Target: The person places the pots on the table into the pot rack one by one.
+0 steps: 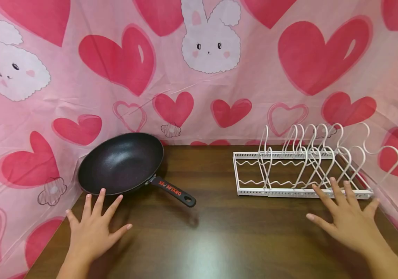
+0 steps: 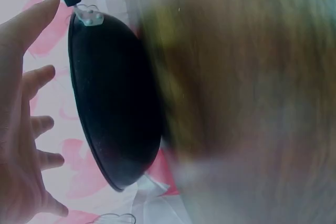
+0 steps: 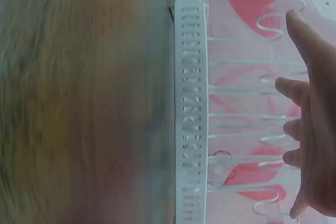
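Note:
A black frying pan (image 1: 122, 162) lies on the left of the brown table, tilted, its handle (image 1: 172, 190) with red lettering pointing right and toward me. My left hand (image 1: 92, 228), fingers spread, is just in front of the pan and holds nothing. In the left wrist view the pan's dark outer side (image 2: 113, 103) stands apart from the fingertips. On the right is a white wire rack (image 1: 289, 192) with several curved dividers. My right hand (image 1: 352, 221) spreads its fingers in front of the rack's near rail (image 3: 190, 114), holding nothing.
Pink cloth (image 1: 216, 89) printed with hearts and rabbits hangs behind and along both sides of the wooden table (image 1: 202, 217). The pan's rim and the rack's back stand close to the cloth. Bare wood lies between pan and rack.

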Action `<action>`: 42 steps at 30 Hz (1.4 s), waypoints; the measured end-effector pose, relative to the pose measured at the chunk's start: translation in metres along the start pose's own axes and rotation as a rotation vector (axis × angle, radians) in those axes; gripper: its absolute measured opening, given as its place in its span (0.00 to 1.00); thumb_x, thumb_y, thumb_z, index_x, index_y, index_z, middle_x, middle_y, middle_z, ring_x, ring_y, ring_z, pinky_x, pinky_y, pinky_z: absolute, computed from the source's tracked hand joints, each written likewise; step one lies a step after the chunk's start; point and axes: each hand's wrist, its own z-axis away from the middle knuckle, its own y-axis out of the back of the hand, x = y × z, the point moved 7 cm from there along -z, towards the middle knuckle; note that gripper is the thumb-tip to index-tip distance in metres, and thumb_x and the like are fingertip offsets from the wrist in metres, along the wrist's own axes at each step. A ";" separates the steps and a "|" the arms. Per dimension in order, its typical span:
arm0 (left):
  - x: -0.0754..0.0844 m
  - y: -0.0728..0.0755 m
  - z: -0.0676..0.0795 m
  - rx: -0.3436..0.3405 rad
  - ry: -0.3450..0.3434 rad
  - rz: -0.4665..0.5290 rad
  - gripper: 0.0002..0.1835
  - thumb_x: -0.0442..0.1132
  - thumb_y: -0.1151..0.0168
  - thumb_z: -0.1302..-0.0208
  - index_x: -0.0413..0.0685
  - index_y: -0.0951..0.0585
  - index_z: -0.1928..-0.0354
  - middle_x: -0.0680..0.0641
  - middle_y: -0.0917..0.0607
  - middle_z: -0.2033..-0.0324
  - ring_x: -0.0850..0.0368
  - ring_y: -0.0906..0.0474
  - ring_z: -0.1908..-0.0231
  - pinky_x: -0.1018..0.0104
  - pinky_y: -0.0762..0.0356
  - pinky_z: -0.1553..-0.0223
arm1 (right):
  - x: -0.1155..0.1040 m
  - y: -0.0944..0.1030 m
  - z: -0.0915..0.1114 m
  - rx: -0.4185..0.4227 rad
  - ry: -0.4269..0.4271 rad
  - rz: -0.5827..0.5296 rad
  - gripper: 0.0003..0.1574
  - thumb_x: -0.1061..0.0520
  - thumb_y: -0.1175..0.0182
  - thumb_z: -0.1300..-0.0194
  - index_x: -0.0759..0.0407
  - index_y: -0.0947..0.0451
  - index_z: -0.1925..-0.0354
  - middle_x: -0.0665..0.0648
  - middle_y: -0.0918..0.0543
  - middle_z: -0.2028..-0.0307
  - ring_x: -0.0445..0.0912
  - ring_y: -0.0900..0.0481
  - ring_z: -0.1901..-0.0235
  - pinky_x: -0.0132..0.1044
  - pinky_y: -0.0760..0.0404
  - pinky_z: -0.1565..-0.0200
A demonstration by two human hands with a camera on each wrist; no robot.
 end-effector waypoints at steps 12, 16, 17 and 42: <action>0.013 -0.002 -0.003 0.044 -0.020 0.041 0.47 0.75 0.37 0.53 0.67 0.34 0.30 0.38 0.43 0.27 0.30 0.51 0.30 0.17 0.73 0.45 | -0.030 0.004 -0.010 0.080 0.097 -0.050 0.59 0.32 0.33 0.47 0.37 0.49 0.24 0.63 0.58 0.24 0.58 0.70 0.26 0.73 0.86 0.47; 0.016 -0.002 -0.003 0.059 -0.029 0.060 0.47 0.74 0.36 0.53 0.68 0.35 0.30 0.38 0.42 0.28 0.32 0.49 0.31 0.17 0.67 0.45 | -0.037 0.003 -0.014 0.080 0.117 -0.079 0.58 0.33 0.32 0.47 0.38 0.48 0.24 0.62 0.57 0.24 0.59 0.66 0.25 0.72 0.85 0.45; 0.017 -0.002 -0.003 0.061 -0.032 0.067 0.47 0.73 0.36 0.52 0.68 0.35 0.29 0.38 0.42 0.28 0.32 0.49 0.31 0.17 0.66 0.45 | -0.039 0.004 -0.014 0.080 0.124 -0.085 0.58 0.33 0.32 0.47 0.37 0.48 0.24 0.61 0.57 0.24 0.59 0.66 0.25 0.72 0.86 0.45; 0.037 -0.004 -0.009 0.147 -0.070 0.351 0.41 0.58 0.25 0.53 0.58 0.26 0.36 0.38 0.31 0.36 0.34 0.35 0.41 0.29 0.35 0.55 | -0.087 0.010 -0.032 0.076 0.310 -0.408 0.51 0.46 0.27 0.47 0.47 0.37 0.28 0.59 0.42 0.27 0.53 0.48 0.28 0.61 0.61 0.30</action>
